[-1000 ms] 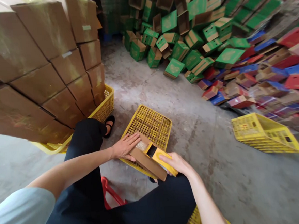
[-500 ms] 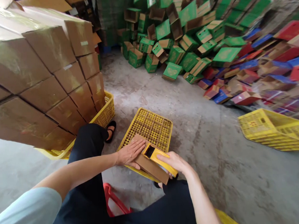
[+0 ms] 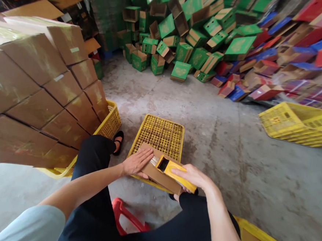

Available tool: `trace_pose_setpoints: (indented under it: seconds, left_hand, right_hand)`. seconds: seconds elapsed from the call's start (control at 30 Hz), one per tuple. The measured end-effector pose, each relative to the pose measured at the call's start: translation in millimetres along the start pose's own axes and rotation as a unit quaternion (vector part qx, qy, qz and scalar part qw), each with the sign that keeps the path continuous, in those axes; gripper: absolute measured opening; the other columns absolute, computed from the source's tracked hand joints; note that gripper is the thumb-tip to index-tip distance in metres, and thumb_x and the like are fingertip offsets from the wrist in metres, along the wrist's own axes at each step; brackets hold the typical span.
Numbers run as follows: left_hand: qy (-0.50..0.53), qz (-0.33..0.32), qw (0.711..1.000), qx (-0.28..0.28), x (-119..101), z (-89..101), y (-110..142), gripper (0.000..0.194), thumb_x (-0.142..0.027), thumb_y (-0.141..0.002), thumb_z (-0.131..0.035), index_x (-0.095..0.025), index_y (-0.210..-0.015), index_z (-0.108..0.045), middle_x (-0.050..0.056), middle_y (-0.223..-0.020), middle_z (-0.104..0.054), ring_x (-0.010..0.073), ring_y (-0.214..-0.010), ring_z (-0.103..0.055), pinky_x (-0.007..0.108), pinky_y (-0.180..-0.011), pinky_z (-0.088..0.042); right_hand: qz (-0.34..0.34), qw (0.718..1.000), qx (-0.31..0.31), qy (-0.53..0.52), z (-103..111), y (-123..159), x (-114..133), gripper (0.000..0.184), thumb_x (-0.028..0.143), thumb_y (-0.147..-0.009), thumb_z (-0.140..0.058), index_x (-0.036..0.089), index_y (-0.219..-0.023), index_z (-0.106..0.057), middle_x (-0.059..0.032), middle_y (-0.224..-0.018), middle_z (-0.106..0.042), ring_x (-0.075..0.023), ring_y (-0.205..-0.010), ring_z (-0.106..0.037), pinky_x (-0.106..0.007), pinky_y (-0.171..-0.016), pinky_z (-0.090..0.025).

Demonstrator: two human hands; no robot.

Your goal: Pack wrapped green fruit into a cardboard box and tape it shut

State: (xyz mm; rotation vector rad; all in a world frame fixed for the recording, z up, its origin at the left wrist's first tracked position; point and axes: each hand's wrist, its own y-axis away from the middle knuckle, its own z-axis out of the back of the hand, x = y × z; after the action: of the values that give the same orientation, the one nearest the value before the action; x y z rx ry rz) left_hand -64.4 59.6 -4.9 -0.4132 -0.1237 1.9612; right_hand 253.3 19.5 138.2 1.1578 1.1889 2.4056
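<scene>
My left hand (image 3: 138, 162) lies on the upper left end of a brown cardboard box (image 3: 163, 179), its fingers stretched flat and its thumb at the near side. My right hand (image 3: 191, 175) is wrapped round a yellow tape dispenser (image 3: 171, 169) with a dark gap near its front. The dispenser rests along the box top, its front end pointing toward my left hand. Between them a short shiny patch of clear tape (image 3: 154, 160) shows on the cardboard. Under the box is an upturned yellow plastic crate (image 3: 161, 131).
Brown cartons (image 3: 37, 85) rise in a stack on the left, in a yellow crate (image 3: 109, 126). Green boxes (image 3: 184, 52) and red and blue boxes (image 3: 268, 80) lie heaped behind. Another yellow crate (image 3: 296, 125) stands at right. Part of a red stool (image 3: 129, 218) shows between my legs.
The tape dispenser first moved up close to my left hand, then back a little to the right, showing more clear tape. My left hand stays on the box. The view has shifted slightly.
</scene>
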Motion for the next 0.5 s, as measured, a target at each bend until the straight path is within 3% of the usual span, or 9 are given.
trace_pose_setpoints:
  seconds: [0.27,0.5]
  left_hand:
    - [0.021,0.022,0.999,0.045,-10.4,7.8,-1.6,0.111,-0.08,-0.09,-0.047,-0.01,-0.167,-0.009,0.027,-0.169,-0.015,0.0405,-0.159,-0.012,0.059,-0.127,-0.017]
    - [0.036,-0.055,0.996,0.068,-15.7,-0.2,-21.0,0.103,-0.067,-0.097,-0.052,-0.001,-0.164,-0.011,0.031,-0.166,-0.021,0.0361,-0.159,-0.015,0.053,-0.127,-0.023]
  right_hand:
    - [0.005,1.0,0.001,-0.028,-6.6,9.2,10.7,0.046,0.062,-0.087,-0.066,0.016,-0.082,-0.072,-0.0107,-0.067,-0.074,-0.0191,-0.05,-0.067,-0.026,-0.044,-0.052]
    - [0.01,1.0,-0.026,-0.006,-7.2,4.8,10.5,0.043,0.061,-0.084,-0.07,0.018,-0.083,-0.076,-0.0092,-0.068,-0.074,-0.0217,-0.055,-0.069,-0.031,-0.049,-0.055]
